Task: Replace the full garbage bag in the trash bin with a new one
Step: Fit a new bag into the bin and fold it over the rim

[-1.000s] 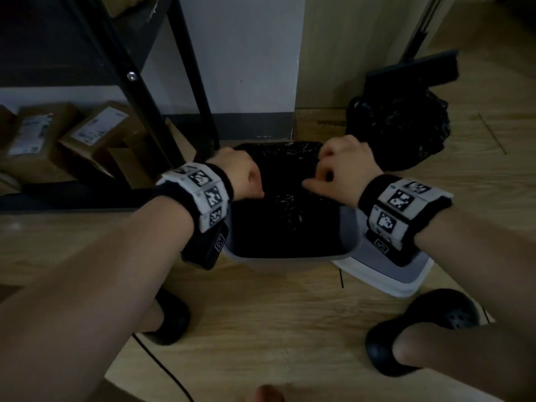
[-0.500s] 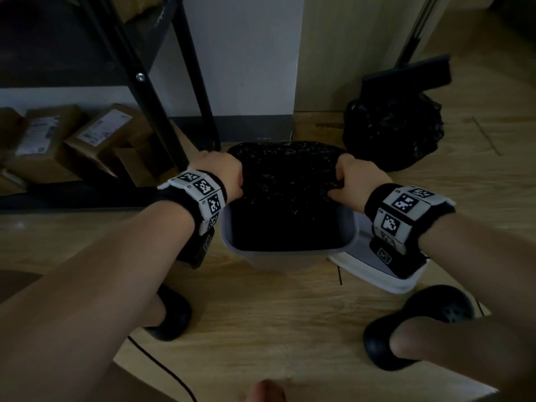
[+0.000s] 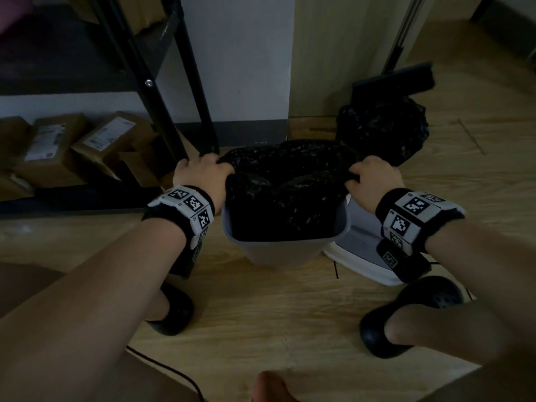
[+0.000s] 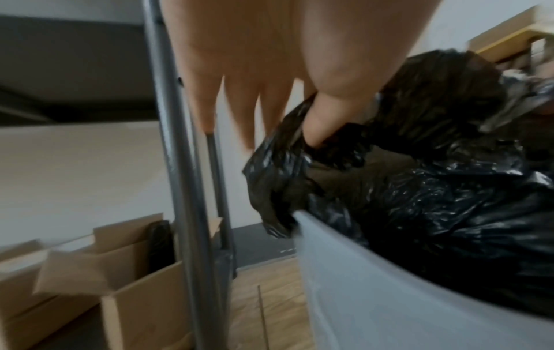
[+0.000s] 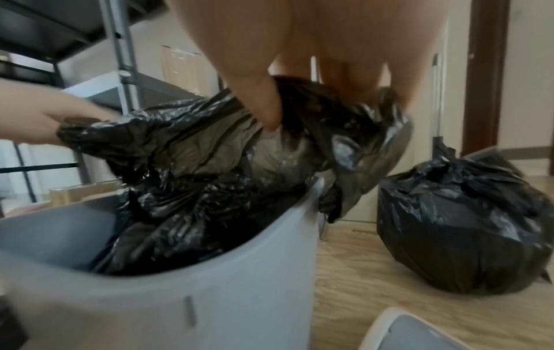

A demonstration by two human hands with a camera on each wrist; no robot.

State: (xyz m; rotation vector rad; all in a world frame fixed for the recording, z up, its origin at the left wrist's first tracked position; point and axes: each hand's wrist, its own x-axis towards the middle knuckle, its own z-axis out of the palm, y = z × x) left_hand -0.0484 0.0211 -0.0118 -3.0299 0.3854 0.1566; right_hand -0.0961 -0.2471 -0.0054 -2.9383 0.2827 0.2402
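Both hands are on the new bag (image 3: 285, 198), 1 at each side of the bin (image 3: 278, 250). Left hand (image 3: 203, 175) has its thumb tucked inside the hem and pinches a bunch of plastic at the left rim, other fingers hanging down outside. Right hand (image 3: 374, 181) does the same on the right rim, thumb in, fingers curled over the outside. Pulling apart like that makes sense to me: it opens the mouth wide enough to fold the hem over the edge.

Nearest to the person is the bin's front rim, still bare grey plastic, with the bag slumped loose inside. The lid (image 3: 362, 250) lies flat on the floor just right of the bin, out of the way so the opening is free. At the sides, the hem is just starting to lap over the rim under each hand. I'd guess the near edge still needs doing.

Further back right, the full bag (image 3: 383, 132) sits tied on the floor, well apart from the bin, so that half of the job looks done. Far left are the shelf legs (image 3: 153, 91) and some cardboard boxes (image 3: 107, 137).
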